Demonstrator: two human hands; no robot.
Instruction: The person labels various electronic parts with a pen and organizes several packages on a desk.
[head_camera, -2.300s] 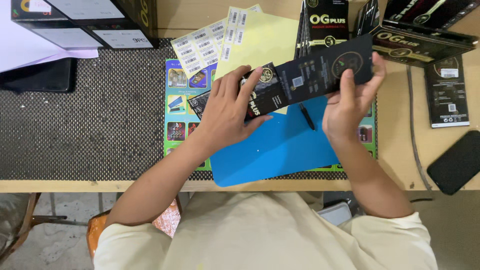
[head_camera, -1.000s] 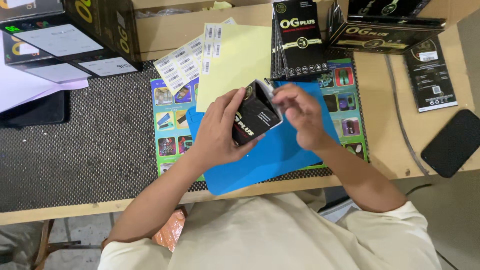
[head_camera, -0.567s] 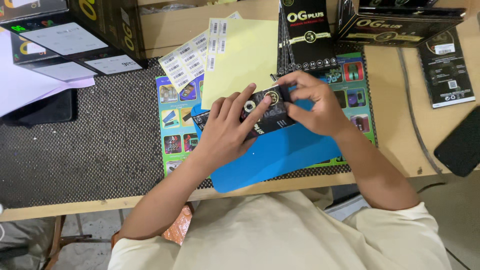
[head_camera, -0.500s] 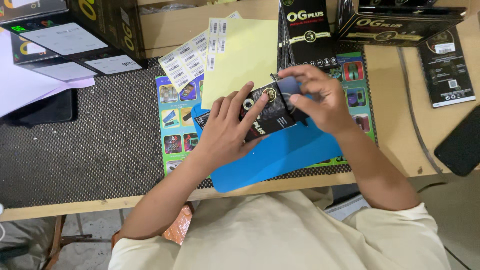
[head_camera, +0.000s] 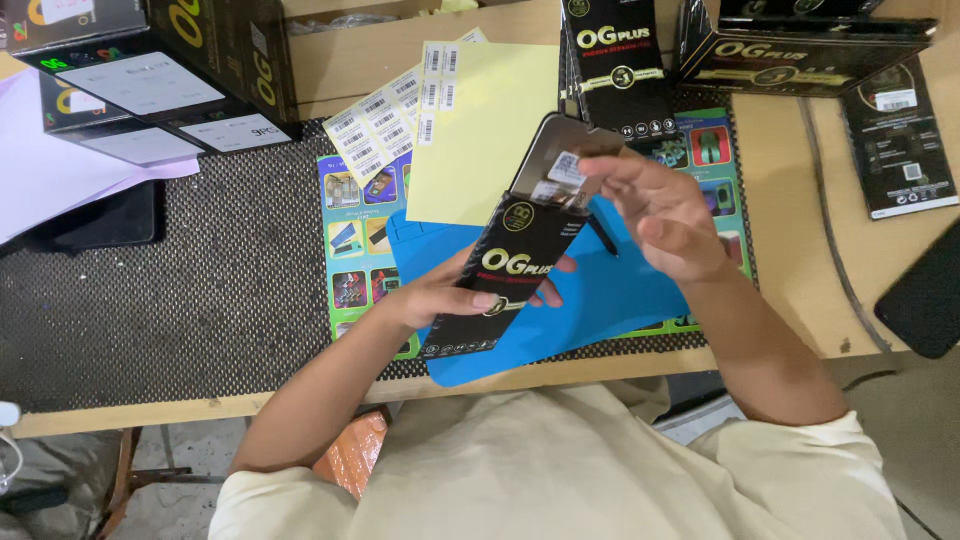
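Our left hand (head_camera: 455, 295) grips the slim black sleeve box (head_camera: 505, 275) from beneath, tilted above the blue mat (head_camera: 620, 300). Our right hand (head_camera: 665, 215) pinches the dark flat panel (head_camera: 555, 160) poking out of the sleeve's top end (a small white label on it). Behind lie a yellow sheet (head_camera: 485, 140) and label strips (head_camera: 375, 130); black cartons (head_camera: 150, 70) stand at far left.

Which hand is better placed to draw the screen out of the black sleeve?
Right, probably. The right hand already pinches the dark screen sticking out of the sleeve's top, while the left hand grips the black sleeve lower down, steadying it.
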